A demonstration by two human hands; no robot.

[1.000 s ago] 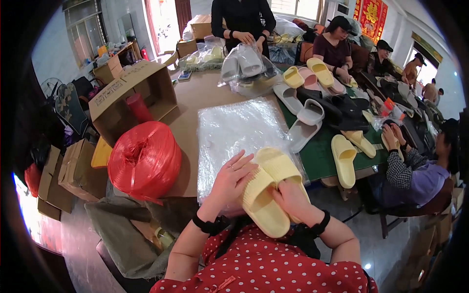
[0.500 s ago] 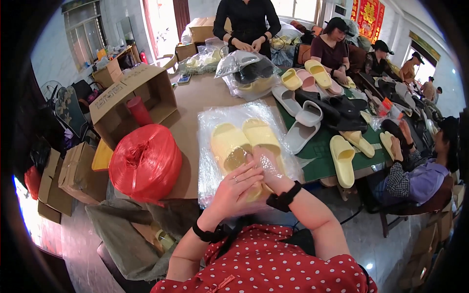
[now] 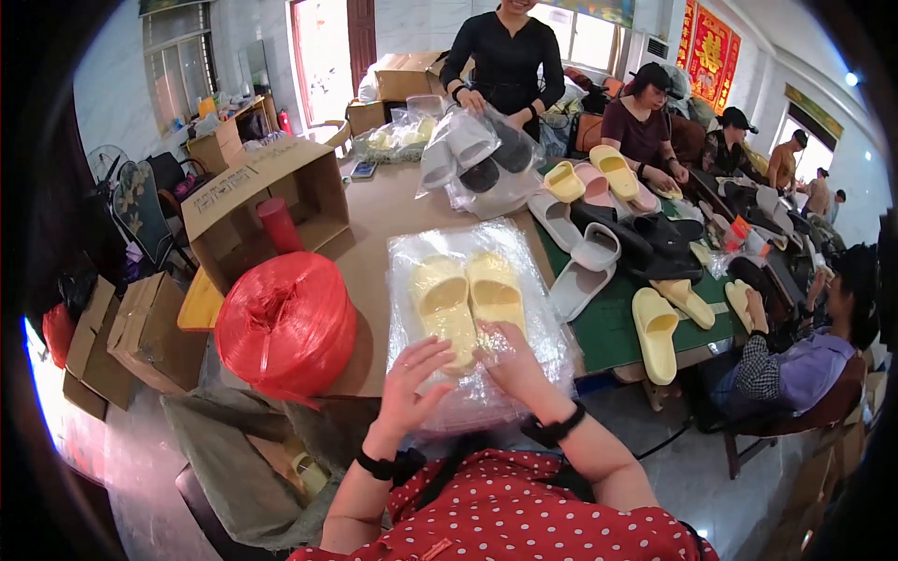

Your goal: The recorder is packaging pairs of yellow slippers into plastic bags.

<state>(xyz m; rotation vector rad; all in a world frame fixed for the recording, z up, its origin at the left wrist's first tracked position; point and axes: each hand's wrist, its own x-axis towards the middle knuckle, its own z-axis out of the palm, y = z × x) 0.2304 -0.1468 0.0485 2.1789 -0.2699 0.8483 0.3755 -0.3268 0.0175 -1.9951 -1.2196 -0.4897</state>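
In front of me a pair of yellow slide slippers (image 3: pixel 443 304) lies side by side, toes away, in a clear plastic bag (image 3: pixel 407 257) on the table's near edge. My right hand (image 3: pixel 513 363) is at the heel of the right slipper, fingers curled over it and covering it; glossy plastic blurs where the fingertips end. Raised beside the left slipper's heel, my left hand (image 3: pixel 410 381) has its fingers spread and holds nothing.
Left of the bag sit a big roll of red plastic twine (image 3: pixel 285 323) and an open cardboard box (image 3: pixel 267 201) with a red cylinder (image 3: pixel 278 224). Loose slippers (image 3: pixel 655 327) cover the green mat (image 3: pixel 603 332) at right. Across the table, a person holds bagged slippers (image 3: pixel 477 154); others sit at right.
My left hand has come off my right hand and moved left, its fingers spreading. The right hand has drawn back toward me. The person opposite has lifted a bag of slippers.
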